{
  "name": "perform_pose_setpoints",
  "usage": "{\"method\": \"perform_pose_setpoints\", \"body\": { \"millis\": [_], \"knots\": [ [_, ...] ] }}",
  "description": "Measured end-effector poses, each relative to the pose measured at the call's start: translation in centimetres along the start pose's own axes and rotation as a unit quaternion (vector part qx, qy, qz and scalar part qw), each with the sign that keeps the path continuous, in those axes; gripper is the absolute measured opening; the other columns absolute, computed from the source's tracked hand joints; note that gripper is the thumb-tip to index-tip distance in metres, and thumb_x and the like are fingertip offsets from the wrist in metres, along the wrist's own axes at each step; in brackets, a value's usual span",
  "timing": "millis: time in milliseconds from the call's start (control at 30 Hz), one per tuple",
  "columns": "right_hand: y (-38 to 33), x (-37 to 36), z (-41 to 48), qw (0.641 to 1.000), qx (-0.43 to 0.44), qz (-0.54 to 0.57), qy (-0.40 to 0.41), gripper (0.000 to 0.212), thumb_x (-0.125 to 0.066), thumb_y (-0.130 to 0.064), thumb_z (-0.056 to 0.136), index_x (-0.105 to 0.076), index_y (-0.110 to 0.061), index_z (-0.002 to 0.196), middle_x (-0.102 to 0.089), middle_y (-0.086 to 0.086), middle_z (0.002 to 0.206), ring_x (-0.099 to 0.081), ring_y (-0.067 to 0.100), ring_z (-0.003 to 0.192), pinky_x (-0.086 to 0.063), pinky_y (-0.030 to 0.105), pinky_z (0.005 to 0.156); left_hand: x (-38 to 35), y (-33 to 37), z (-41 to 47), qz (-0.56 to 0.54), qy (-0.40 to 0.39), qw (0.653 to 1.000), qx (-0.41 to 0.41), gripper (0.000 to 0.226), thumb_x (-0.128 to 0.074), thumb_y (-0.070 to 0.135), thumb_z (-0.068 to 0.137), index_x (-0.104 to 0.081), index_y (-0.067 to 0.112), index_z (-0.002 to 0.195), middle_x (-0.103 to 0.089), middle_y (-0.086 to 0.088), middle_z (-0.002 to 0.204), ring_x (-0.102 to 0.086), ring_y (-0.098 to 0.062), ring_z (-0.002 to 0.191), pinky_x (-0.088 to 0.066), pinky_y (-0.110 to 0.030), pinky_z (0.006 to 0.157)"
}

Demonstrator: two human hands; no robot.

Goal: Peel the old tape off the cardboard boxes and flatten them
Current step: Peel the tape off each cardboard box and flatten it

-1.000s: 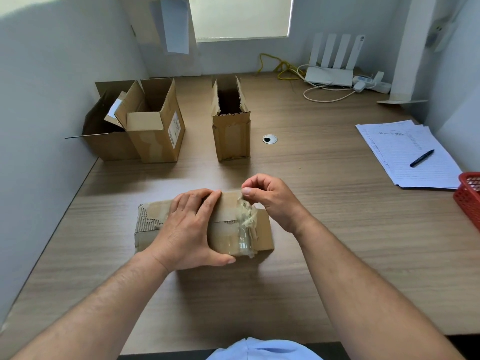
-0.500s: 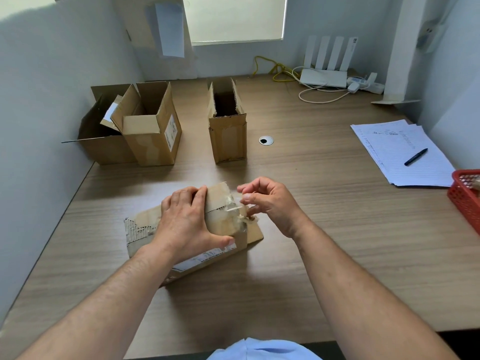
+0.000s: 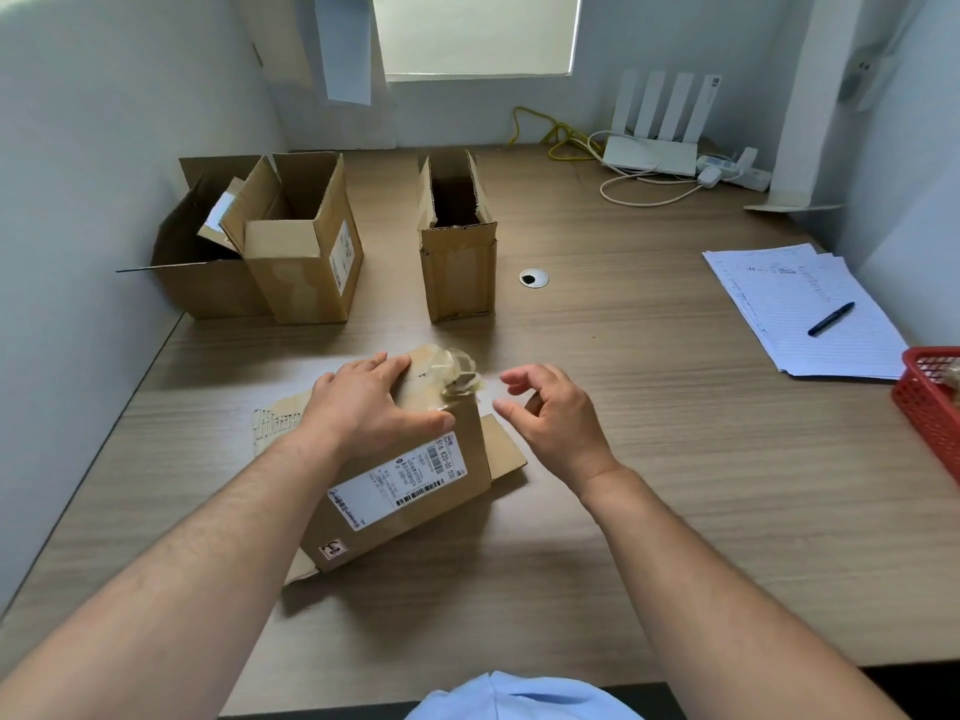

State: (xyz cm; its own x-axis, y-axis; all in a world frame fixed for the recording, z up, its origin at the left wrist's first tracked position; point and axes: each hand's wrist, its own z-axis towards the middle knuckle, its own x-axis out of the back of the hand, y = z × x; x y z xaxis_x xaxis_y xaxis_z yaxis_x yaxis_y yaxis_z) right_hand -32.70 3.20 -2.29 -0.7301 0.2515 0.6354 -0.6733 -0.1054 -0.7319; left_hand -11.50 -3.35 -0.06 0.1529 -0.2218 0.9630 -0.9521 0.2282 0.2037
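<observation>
Since the last frame the box (image 3: 415, 491) tips up, label face toward me, and my right hand (image 3: 556, 413) comes off the tape (image 3: 457, 374). That hand hovers just right of the box's top corner, fingers loosely curled, holding nothing I can see. My left hand (image 3: 369, 407) grips the box's top edge, fingers over the far side, thumb on the label face. The crumpled tape sticks up at the top corner. The box sits on the table (image 3: 675, 459), nearer me than the grommet (image 3: 533, 278). A narrow box (image 3: 457, 272) stands just left of the grommet, two open boxes (image 3: 306, 262) farther left. Papers (image 3: 795, 304) with a pen (image 3: 831, 318) lie to the grommet's right.
</observation>
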Motion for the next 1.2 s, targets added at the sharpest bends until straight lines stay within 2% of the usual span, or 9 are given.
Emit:
{"method": "perform_pose_setpoints", "body": {
  "millis": [67, 200, 367, 533, 700, 800, 867, 1000, 1200],
  "knots": [
    [-0.1, -0.5, -0.3, 0.999, 0.031, -0.036, -0.011, 0.023, -0.070, -0.026, 0.083, -0.064, -0.014, 0.102, -0.062, -0.001, 0.098, -0.053, 0.010, 0.066, -0.045, 0.023, 0.069, 0.3, -0.2, 0.7, -0.002, -0.005, 1.000, 0.002, 0.111, -0.047, 0.092, 0.058, -0.029, 0.030, 0.149, -0.031, 0.000, 0.155, -0.029, -0.023, 0.140, -0.026, -0.043, 0.111],
    [0.0, -1.4, -0.3, 0.994, 0.066, -0.086, -0.006, 0.023, -0.069, -0.027, 0.085, -0.063, -0.013, 0.103, -0.061, -0.001, 0.100, -0.047, 0.005, 0.072, -0.038, 0.020, 0.067, 0.2, -0.3, 1.0, 0.002, -0.003, 1.000, -0.001, 0.108, -0.048, 0.090, 0.061, -0.030, 0.029, 0.148, -0.034, 0.000, 0.153, -0.032, -0.023, 0.138, -0.028, -0.044, 0.109],
    [-0.9, -1.5, 0.5, 0.984, 0.122, -0.130, 0.020, 0.015, -0.067, -0.017, 0.086, -0.065, -0.009, 0.099, -0.064, 0.006, 0.095, -0.062, 0.023, 0.067, -0.042, 0.025, 0.059, 0.1, -0.2, 0.8, 0.008, 0.000, 1.000, -0.004, 0.112, -0.044, 0.092, 0.056, -0.031, 0.029, 0.148, -0.035, 0.000, 0.152, -0.031, -0.023, 0.138, -0.027, -0.044, 0.108],
    [-1.7, -1.2, 1.2, 0.961, 0.212, -0.169, 0.046, 0.003, -0.067, -0.009, 0.082, -0.066, -0.008, 0.080, -0.063, 0.007, 0.079, -0.060, 0.026, 0.055, -0.048, 0.031, 0.042, 0.0, -0.1, 0.6, 0.004, 0.003, 1.000, 0.001, 0.123, -0.032, 0.097, 0.044, -0.031, 0.030, 0.147, -0.035, 0.002, 0.152, -0.029, -0.021, 0.138, -0.025, -0.043, 0.108],
    [-1.3, -0.7, 1.4, 0.960, 0.220, -0.174, -0.002, 0.015, -0.073, -0.015, 0.077, -0.066, -0.008, 0.088, -0.063, 0.006, 0.084, -0.060, 0.022, 0.056, -0.044, 0.027, 0.047, -0.1, -0.3, 0.9, -0.002, 0.007, 1.000, 0.003, 0.121, -0.032, 0.097, 0.045, -0.031, 0.031, 0.147, -0.036, 0.003, 0.152, -0.031, -0.021, 0.137, -0.026, -0.044, 0.107],
    [-1.7, -0.6, 1.8, 0.954, 0.235, -0.183, 0.024, 0.007, -0.071, -0.014, 0.082, -0.067, -0.009, 0.080, -0.063, 0.006, 0.077, -0.059, 0.024, 0.055, -0.044, 0.027, 0.042, -0.1, -0.4, 1.1, -0.004, 0.008, 1.000, 0.003, 0.122, -0.032, 0.097, 0.044, -0.032, 0.031, 0.147, -0.037, 0.004, 0.151, -0.031, -0.020, 0.137, -0.026, -0.043, 0.107],
    [-1.9, -0.5, 2.1, 0.954, 0.242, -0.176, 0.021, 0.010, -0.066, -0.013, 0.086, -0.066, -0.008, 0.077, -0.062, 0.006, 0.075, -0.059, 0.025, 0.058, -0.044, 0.029, 0.043, -0.1, -0.4, 0.9, -0.009, 0.011, 1.000, 0.001, 0.121, -0.033, 0.097, 0.045, -0.031, 0.032, 0.147, -0.036, 0.004, 0.151, -0.030, -0.020, 0.137, -0.025, -0.043, 0.108],
    [-2.3, -0.3, 3.2, 0.974, 0.191, -0.121, 0.007, 0.013, -0.057, -0.014, 0.091, -0.063, -0.007, 0.082, -0.062, 0.006, 0.081, -0.058, 0.026, 0.072, -0.049, 0.038, 0.056, -0.6, -0.2, 0.0, 0.002, 0.017, 1.000, -0.017, 0.118, -0.034, 0.096, 0.047, -0.027, 0.034, 0.148, -0.030, 0.004, 0.154, -0.025, -0.017, 0.140, -0.018, -0.043, 0.112],
    [-3.2, -1.2, 4.7, 0.998, -0.054, 0.015, -0.038, 0.007, -0.058, -0.012, 0.086, -0.054, -0.018, 0.083, -0.062, 0.001, 0.080, -0.061, 0.026, 0.075, -0.050, 0.037, 0.068, -2.2, 0.3, -2.4, 0.052, 0.056, 0.996, -0.051, 0.115, -0.030, 0.095, 0.050, -0.022, 0.033, 0.147, -0.025, 0.004, 0.155, -0.018, -0.018, 0.140, -0.012, -0.043, 0.112]
  ]
}}
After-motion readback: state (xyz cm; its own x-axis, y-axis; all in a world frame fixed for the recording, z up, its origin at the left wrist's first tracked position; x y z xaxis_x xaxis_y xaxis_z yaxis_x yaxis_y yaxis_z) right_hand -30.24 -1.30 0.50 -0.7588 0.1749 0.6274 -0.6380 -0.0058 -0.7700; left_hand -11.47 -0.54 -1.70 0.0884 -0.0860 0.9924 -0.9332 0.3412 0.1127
